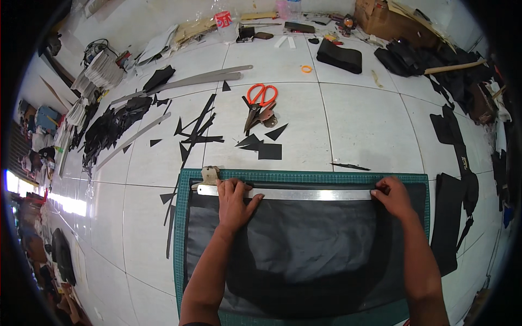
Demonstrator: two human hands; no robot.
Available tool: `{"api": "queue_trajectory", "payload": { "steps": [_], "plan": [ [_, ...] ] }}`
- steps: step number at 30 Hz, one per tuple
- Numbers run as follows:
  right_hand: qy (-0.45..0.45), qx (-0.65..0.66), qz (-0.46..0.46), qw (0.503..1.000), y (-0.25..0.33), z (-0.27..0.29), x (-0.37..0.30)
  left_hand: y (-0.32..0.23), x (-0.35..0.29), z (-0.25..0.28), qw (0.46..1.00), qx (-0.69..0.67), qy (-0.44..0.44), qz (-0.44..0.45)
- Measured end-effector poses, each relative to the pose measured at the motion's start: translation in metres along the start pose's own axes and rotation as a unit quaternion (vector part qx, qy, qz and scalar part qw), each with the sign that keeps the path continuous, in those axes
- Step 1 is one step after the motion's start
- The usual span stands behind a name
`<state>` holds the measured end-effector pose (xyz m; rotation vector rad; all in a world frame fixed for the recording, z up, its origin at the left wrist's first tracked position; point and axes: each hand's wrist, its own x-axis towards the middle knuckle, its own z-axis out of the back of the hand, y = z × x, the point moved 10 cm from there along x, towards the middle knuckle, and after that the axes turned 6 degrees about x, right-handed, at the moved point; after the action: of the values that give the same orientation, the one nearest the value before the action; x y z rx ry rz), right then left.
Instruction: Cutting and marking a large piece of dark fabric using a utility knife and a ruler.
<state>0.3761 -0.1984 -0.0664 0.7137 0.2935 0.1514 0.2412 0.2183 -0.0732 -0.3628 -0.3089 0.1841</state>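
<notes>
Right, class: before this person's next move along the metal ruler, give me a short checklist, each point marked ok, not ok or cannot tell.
1. Left hand flat on ruler: ok.
2. Right hand at the ruler's other end: ok.
3. Fabric lying on cutting mat: ok.
4. Fabric smooth under the ruler: not ok, wrinkles show in the grey layer.
5. Blade in right hand: cannot tell.
6. Scissors clear of the mat: ok, they lie on the tiles beyond it.

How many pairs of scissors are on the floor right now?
1. The orange-handled scissors lie on the white tiles beyond the green cutting mat, among black offcuts. More could be hidden in the clutter along the far wall.
</notes>
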Motion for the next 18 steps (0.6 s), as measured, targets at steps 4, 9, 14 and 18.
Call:
{"api": "queue_trajectory", "payload": {
  "steps": [4,9,14,18],
  "plan": [
    [-0.185,0.152,0.086,0.967,0.044,0.004,-0.017,0.000,0.000,-0.002,1.000,0.008,0.006,-0.006],
    [-0.059,0.259,0.077,0.961,0.079,-0.100,-0.032,0.003,0.000,-0.002,1.000,0.008,0.002,-0.004],
    [-0.036,0.293,0.108,0.949,0.122,-0.130,-0.031,0.001,0.000,-0.001,1.000,0.006,0.006,0.002],
    [-0.025,0.245,0.126,0.961,0.119,-0.136,-0.028,0.002,0.000,-0.002,1.000,0.004,0.010,0.001]
  ]
}}
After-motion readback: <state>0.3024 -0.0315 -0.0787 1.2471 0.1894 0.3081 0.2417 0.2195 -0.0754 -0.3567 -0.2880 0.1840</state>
